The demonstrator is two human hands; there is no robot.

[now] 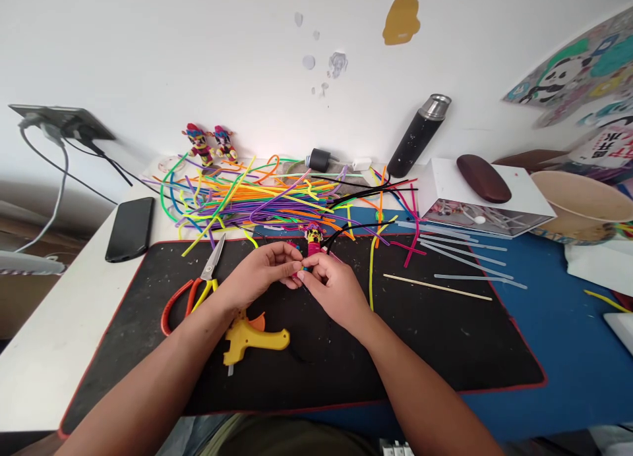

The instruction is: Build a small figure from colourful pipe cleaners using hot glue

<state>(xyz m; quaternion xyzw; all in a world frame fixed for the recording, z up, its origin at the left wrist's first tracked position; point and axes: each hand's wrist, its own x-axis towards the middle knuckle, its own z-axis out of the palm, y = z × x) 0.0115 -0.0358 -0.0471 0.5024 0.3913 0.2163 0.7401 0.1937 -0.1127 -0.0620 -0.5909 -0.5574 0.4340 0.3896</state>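
Note:
My left hand (271, 268) and my right hand (333, 285) meet above the black mat (415, 337). Both are closed, thumbs and fingertips pinching a small pipe-cleaner piece (304, 269) with blue and magenta bits showing. Most of that piece is hidden by my fingers. Just behind them is a pipe-cleaner figure (314, 240) with a magenta body and a black-and-yellow face; whether it touches my fingers I cannot tell. Scissors (210, 268) with red and yellow handles lie left of my left hand. A yellow glue gun (257, 338) rests below it, partly covered by my forearm.
Behind the hands spreads a pile of coloured pipe cleaners (277, 202). Two finished figures (199, 145) stand by the wall. A black phone (130, 229) is at left. To the right are glue sticks (467, 255), a wooden stick (438, 286), a thermos (418, 136) and a white box (524, 209).

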